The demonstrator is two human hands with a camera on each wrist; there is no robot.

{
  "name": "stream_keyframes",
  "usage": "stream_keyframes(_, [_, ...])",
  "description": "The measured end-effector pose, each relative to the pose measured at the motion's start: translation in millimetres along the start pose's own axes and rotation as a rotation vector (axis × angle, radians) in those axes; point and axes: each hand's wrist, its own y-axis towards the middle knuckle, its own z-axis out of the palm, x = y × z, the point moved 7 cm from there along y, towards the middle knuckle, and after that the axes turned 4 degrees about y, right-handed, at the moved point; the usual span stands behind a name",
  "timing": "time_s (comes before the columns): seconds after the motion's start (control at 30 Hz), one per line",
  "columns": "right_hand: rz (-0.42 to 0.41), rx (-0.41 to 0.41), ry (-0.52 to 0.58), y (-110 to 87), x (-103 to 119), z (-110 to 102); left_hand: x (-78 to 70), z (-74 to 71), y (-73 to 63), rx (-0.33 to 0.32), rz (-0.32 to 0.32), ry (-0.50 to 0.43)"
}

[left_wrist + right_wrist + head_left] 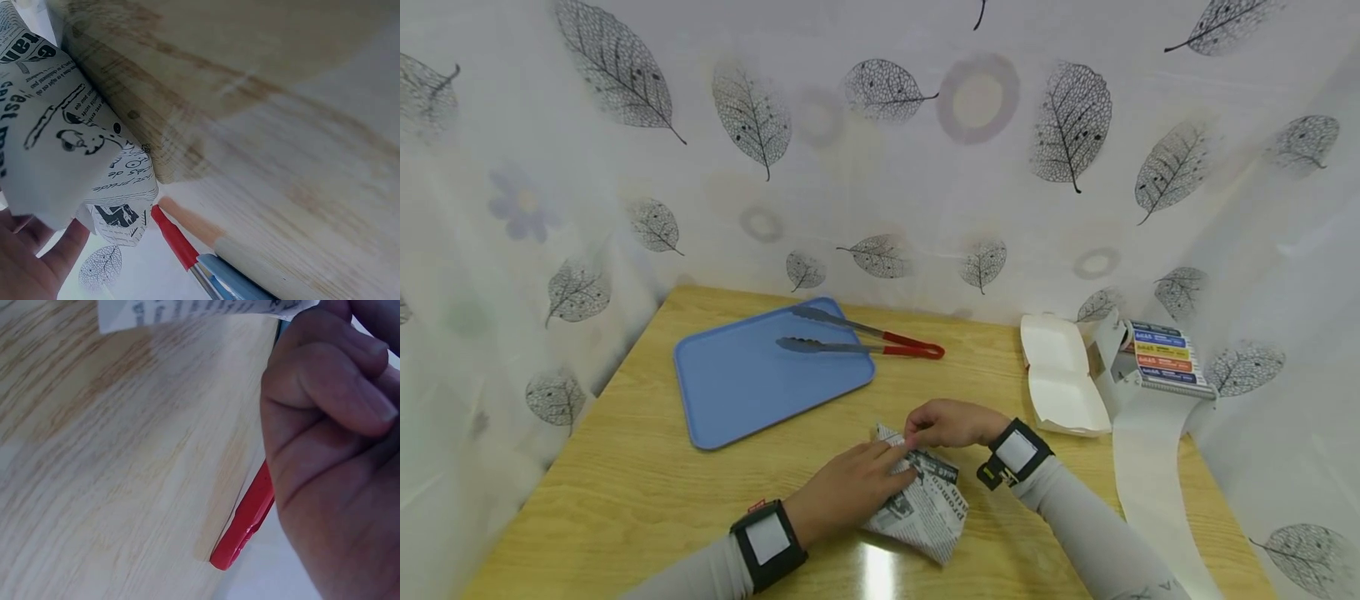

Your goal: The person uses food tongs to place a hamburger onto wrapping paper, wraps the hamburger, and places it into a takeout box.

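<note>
A folded packet of newspaper-print wrapping paper is between both hands at the front middle of the table, bulky and creased in the left wrist view. My left hand holds it from the left, its fingers and thumb over the upper side. My right hand has its fingers curled and pinches at the paper's upper edge. In the right wrist view a printed paper edge runs up to these fingers; the exact pinch point is hidden.
Behind lies a blue tray, with red-handled metal tongs across its right edge. At the right stand an opened white box and a dispenser of coloured labels, its white strip trailing forward. A leaf-print curtain surrounds the table.
</note>
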Motion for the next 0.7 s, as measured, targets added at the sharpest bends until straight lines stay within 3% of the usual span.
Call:
stream_keyframes(0.47, [0.007,-0.071,-0.099,2.5,1.5,1.5,-2.4,1.4,-0.6,-0.004,0.008,0.054])
stream_keyframes(0.7, [-0.015,-0.166,-0.177,-6.4,-1.7,-5.3,-2.1,1.6,0.0,-0.007,0.006,0.051])
